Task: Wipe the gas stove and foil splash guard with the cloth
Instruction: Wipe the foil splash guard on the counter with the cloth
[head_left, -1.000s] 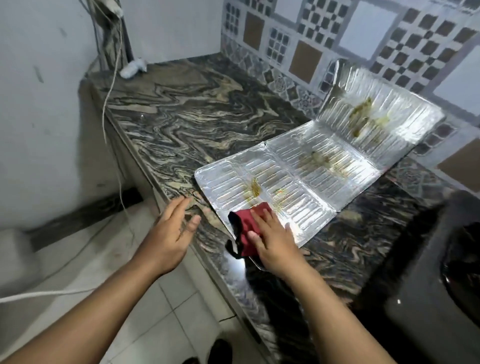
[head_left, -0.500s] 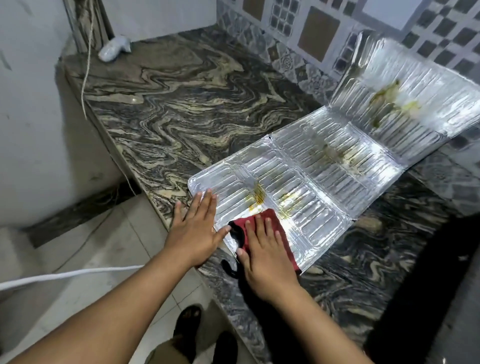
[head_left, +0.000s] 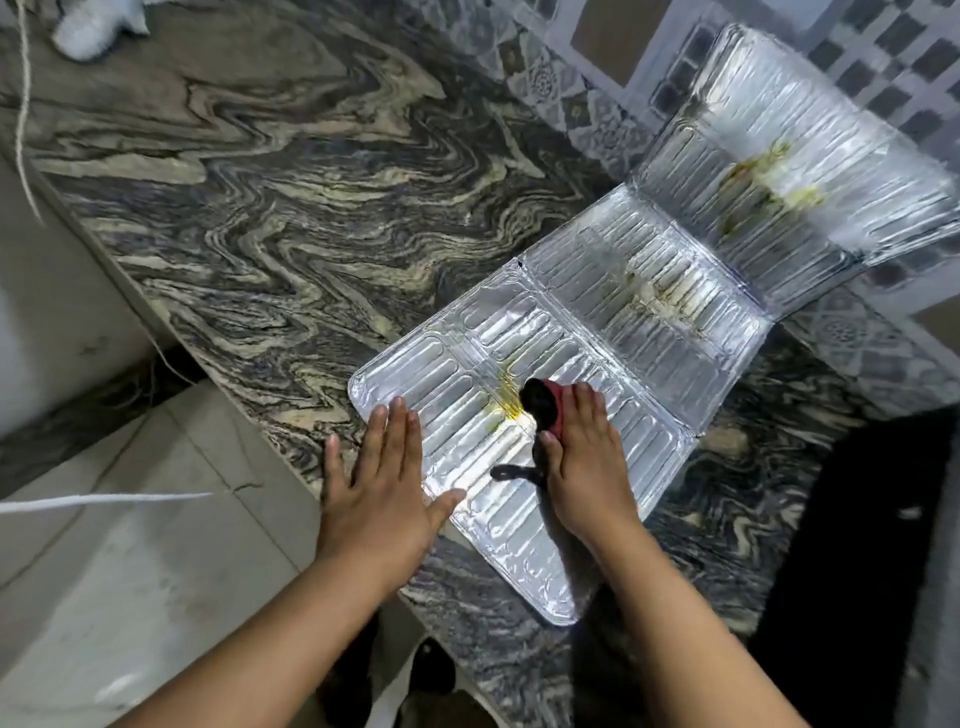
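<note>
The foil splash guard (head_left: 639, 322) lies unfolded on the marbled counter, its far panel leaning up against the tiled wall. Yellow-green stains mark each panel. My right hand (head_left: 582, 462) presses a dark red cloth (head_left: 545, 408) onto the near panel, right beside a yellow smear (head_left: 506, 400). A black loop of the cloth trails out by my thumb. My left hand (head_left: 382, 483) lies flat with fingers spread on the panel's near left edge, holding the foil down. The black gas stove (head_left: 857, 571) shows only as a dark mass at the right edge.
The marbled counter (head_left: 291, 208) stretches away to the left and back. A white object (head_left: 88, 26) sits at its far left corner, with a cord (head_left: 23, 114) hanging down. The counter's front edge drops to a tiled floor (head_left: 130, 571) at the lower left.
My left hand came from the air down flat onto the foil's near edge. My right hand slid the cloth forward over the panel to the yellow smear. The camera tilted downward and closer.
</note>
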